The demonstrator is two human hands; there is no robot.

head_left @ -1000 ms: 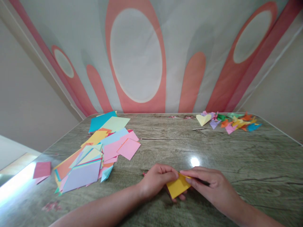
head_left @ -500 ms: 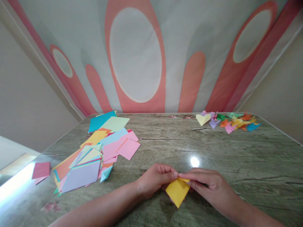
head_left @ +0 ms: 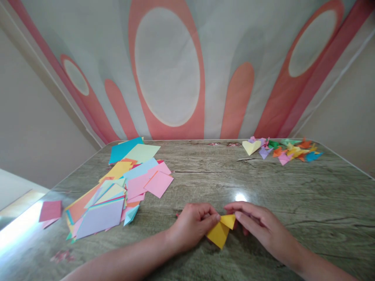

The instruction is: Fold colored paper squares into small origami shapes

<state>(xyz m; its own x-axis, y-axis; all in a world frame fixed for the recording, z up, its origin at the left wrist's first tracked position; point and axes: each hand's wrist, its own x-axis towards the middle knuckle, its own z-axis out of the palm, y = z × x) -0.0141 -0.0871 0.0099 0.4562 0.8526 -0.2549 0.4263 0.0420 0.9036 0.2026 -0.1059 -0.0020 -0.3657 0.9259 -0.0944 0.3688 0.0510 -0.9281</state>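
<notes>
Head view: yellow paper (head_left: 217,237) between my two hands, one flap (head_left: 228,221) angled across its top

My left hand (head_left: 195,223) is clamped on the upper left of the yellow paper, thumb on top. At the other side, my right hand (head_left: 260,224) has its thumb and forefinger somewhat apart, right by the flap's outer end; whether they grip it, I cannot tell. The piece is at the near side of the desk (head_left: 205,187), in front of me.

As I judge it, the left pinch should do the anchoring, firm but light enough not to dent the layers. The right fingers do best to guide the flap by its edge, line it up with care, and only then press from the pinched end outward. Setting a crease while the layers are skewed would leave a crooked line that is hard to flatten out. Laying the piece on the desk would give me a firmer surface to press against.

The paper is a plain, warm yellow. Its lower body tapers to a point aimed towards me, and the small flap looks brighter than the shaded part beneath. Loose coloured sheets (head_left: 102,218) lie off to my left; small folded pieces (head_left: 251,147) sit at the far right.
</notes>
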